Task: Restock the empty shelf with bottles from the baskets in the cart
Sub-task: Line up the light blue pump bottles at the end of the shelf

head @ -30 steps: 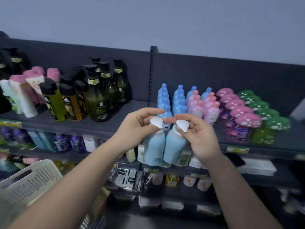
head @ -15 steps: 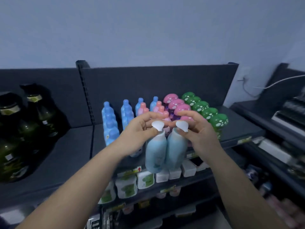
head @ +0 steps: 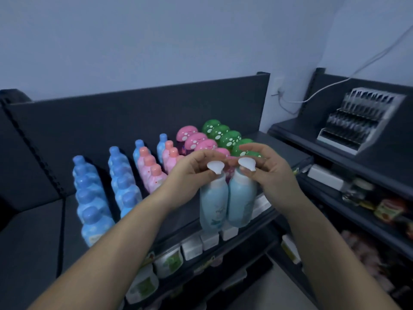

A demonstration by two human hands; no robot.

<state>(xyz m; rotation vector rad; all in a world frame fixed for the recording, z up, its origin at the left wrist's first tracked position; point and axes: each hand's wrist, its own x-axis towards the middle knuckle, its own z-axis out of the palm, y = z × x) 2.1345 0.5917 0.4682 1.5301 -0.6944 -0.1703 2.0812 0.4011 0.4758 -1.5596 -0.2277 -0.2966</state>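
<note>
I hold two pale blue pump bottles with white pump heads side by side in front of the dark top shelf [head: 288, 151]. My left hand [head: 190, 175] grips the neck of the left bottle [head: 213, 204]. My right hand [head: 270, 173] grips the neck of the right bottle [head: 241, 202]. Both bottles hang upright, touching each other, in front of the shelf's front edge. Behind them stand rows of blue bottles [head: 91, 198], pink bottles [head: 152, 171], pink mushroom-cap bottles [head: 194, 139] and green mushroom-cap bottles [head: 223, 135]. The cart and baskets are out of view.
Bare shelf surface lies at the left [head: 29, 247] and right of the green row. Lower shelves hold white boxes [head: 192, 247] and green-labelled bottles [head: 143, 285]. A second shelving unit at the right carries a grey display rack [head: 359, 119] and small jars [head: 388, 209]. A white cable [head: 335, 83] runs along the wall.
My view has swung right along the shelf; the dark olive bottles and the white basket have left the frame. Both hands still hold the two pale blue bottles, now in front of the mushroom-cap rows.
</note>
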